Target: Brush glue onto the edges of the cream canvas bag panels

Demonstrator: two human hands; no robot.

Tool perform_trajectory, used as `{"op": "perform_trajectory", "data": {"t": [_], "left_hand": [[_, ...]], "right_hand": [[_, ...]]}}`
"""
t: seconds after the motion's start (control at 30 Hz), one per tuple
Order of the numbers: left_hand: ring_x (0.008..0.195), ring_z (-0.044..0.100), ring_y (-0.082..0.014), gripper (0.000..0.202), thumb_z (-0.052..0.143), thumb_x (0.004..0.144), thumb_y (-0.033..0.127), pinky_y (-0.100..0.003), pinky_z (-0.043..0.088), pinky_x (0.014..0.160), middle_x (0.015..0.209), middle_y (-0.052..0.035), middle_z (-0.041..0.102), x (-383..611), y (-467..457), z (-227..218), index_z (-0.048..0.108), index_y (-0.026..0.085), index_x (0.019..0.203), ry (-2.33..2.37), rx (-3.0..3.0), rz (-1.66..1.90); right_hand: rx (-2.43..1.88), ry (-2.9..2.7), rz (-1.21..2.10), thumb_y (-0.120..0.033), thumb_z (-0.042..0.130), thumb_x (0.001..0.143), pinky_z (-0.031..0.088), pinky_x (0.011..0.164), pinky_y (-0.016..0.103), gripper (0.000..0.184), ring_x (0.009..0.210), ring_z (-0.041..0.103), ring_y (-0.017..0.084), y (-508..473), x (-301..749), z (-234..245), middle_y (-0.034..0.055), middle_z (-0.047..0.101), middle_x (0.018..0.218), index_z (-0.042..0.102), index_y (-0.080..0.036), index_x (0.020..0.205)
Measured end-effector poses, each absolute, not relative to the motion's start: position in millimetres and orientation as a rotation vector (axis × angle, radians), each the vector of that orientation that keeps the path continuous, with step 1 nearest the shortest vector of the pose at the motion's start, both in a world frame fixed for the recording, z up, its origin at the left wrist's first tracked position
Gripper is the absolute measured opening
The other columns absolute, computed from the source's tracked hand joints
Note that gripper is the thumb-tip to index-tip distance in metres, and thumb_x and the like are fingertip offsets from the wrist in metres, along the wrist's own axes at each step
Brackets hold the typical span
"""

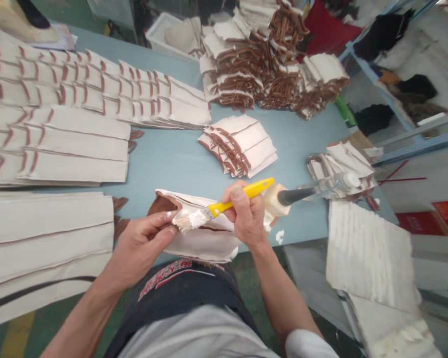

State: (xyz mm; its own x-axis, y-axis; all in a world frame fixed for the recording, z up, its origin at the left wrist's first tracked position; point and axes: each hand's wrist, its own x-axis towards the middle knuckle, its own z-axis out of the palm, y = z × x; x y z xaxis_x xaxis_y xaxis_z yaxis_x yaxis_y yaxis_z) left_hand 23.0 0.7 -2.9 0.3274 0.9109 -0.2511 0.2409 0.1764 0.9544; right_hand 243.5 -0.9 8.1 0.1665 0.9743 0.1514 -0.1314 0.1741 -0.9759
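In my right hand (246, 211) is a yellow-handled paintbrush (259, 188), its bristles coated in a white paste. The bristles touch the edge of a cream fabric piece (205, 243) with a brown inner side, lying at the table's front edge. My left hand (145, 243) pinches that piece at its upper left edge, close to the brush tip. White smears show on the left fingertips. Just past my right hand stands a pale container (278, 200) with a dark-handled tool in it, partly hidden by the hand and brush.
Overlapping rows of cream pieces (78, 144) cover the left of the blue-grey table (164, 159). A small fanned stack (246, 141) lies mid-table, with taller brown-edged piles (239, 64) behind. A clear bottle (343, 183) and another small stack stand right. Shelving (399, 109) borders the right side.
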Motion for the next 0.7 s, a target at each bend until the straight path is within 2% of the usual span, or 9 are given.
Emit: {"op": "perform_trajectory", "data": {"t": [0.1,0.2,0.33,0.4,0.5,0.57,0.7], "left_hand": [[0.076,0.073,-0.0242,0.031,0.079,0.086,0.045,-0.026,0.057,0.067,0.082,-0.0051,0.085,25,0,-7,0.092,0.019,0.099,1.122,1.256,0.624],[0.080,0.071,-0.0220,0.029,0.084,0.085,0.045,-0.023,0.055,0.069,0.089,-0.0055,0.087,23,1,-14,0.093,0.021,0.098,1.108,1.188,0.650],[0.078,0.069,-0.0198,0.028,0.088,0.086,0.048,-0.022,0.055,0.069,0.091,-0.0047,0.087,16,1,-20,0.093,0.024,0.099,1.059,1.077,0.683],[0.074,0.068,-0.0194,0.031,0.091,0.084,0.050,-0.023,0.055,0.067,0.087,-0.0042,0.086,14,0,-21,0.093,0.025,0.101,1.048,1.018,0.681],[0.072,0.070,-0.0202,0.035,0.093,0.081,0.053,-0.024,0.057,0.065,0.085,-0.0035,0.086,13,0,-20,0.093,0.025,0.102,1.070,0.962,0.693],[0.077,0.074,-0.0219,0.038,0.092,0.082,0.056,-0.025,0.061,0.068,0.088,-0.0036,0.087,15,1,-18,0.093,0.026,0.106,1.082,0.948,0.705],[0.091,0.080,-0.0280,0.046,0.089,0.084,0.061,-0.030,0.067,0.078,0.100,-0.0063,0.090,23,7,-12,0.092,0.025,0.113,1.071,0.983,0.699]], "right_hand": [[-1.062,-1.186,1.099,-0.072,0.067,0.102,0.024,0.037,0.019,0.058,0.040,0.028,0.005,10,251,12,-0.0120,0.033,0.052,0.063,-0.022,0.074],[-0.969,-1.279,1.054,-0.066,0.067,0.105,0.031,0.039,0.020,0.055,0.041,0.034,0.006,25,250,14,-0.0109,0.038,0.053,0.066,-0.021,0.074],[-0.901,-1.183,0.871,-0.063,0.061,0.111,0.039,0.043,0.019,0.046,0.042,0.046,0.007,30,241,8,-0.0105,0.050,0.054,0.068,-0.023,0.089],[-1.008,-1.190,0.786,-0.060,0.056,0.113,0.047,0.047,0.020,0.041,0.046,0.056,0.009,20,239,5,-0.0091,0.059,0.058,0.068,-0.024,0.100],[-1.259,-1.411,0.558,-0.044,0.054,0.117,0.062,0.066,0.025,0.026,0.068,0.075,0.014,-4,237,2,-0.0010,0.078,0.082,0.071,-0.024,0.117],[-1.304,-1.590,0.314,-0.032,0.054,0.116,0.065,0.076,0.028,0.021,0.081,0.081,0.016,-17,235,-1,0.0035,0.083,0.095,0.072,-0.024,0.122],[-1.282,-1.702,0.024,-0.026,0.050,0.116,0.064,0.077,0.027,0.023,0.085,0.083,0.018,-19,228,-16,0.0058,0.086,0.098,0.072,-0.022,0.120]]}}
